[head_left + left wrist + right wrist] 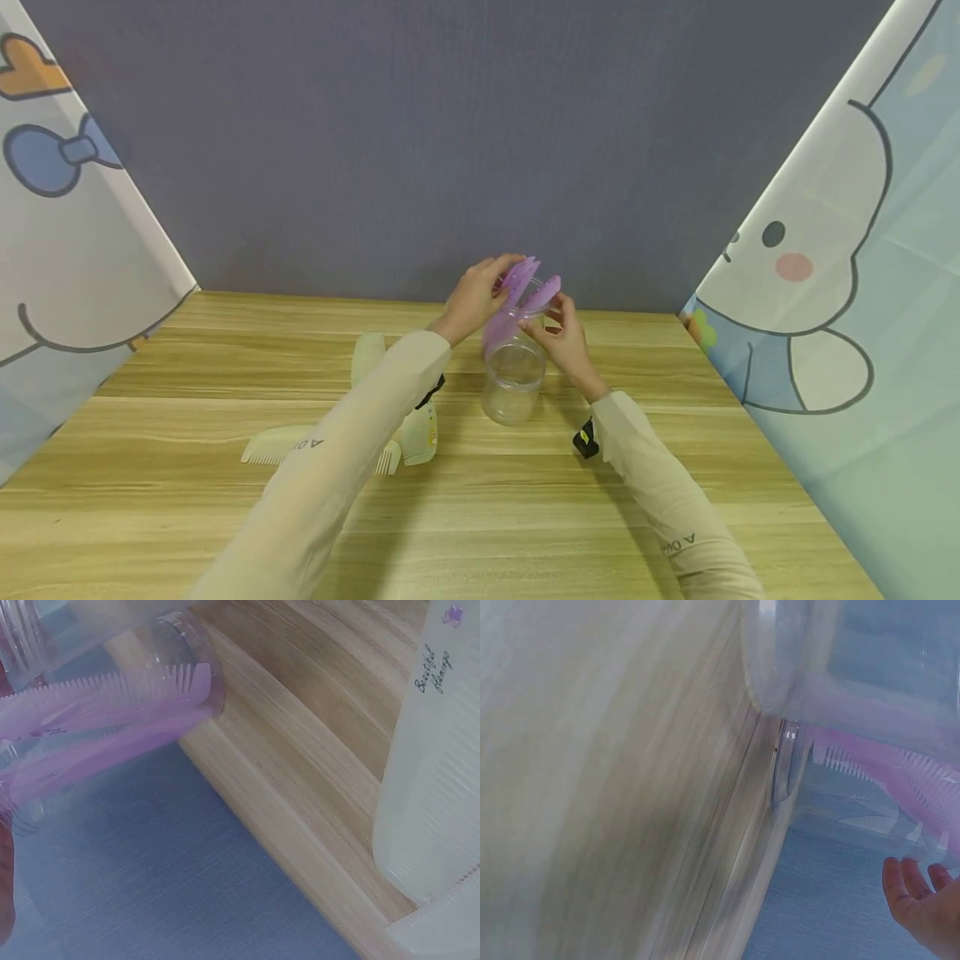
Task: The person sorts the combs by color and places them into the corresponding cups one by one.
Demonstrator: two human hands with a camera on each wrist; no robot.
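Note:
Purple combs point(543, 293) stand tilted in the rear clear jar point(840, 806), their ends sticking out above its rim. At the top of one purple comb point(519, 285), my left hand point(474, 298) pinches it between thumb and fingers. My right hand point(564, 337) holds the same jar near the rim from the right, thumb in front and fingers behind. Directly in front of it stands a second clear jar point(513, 393), with no comb visible inside. In the left wrist view, the combs' teeth point(180, 679) show through the jar wall.
Several pale green combs lie on the wooden table point(480, 517) at left, among them an upper comb point(367, 357) and a handled comb point(276, 443); my left sleeve partly covers them. A dark grey panel point(450, 150) rises behind the table, and printed cloths point(862, 275) flank it.

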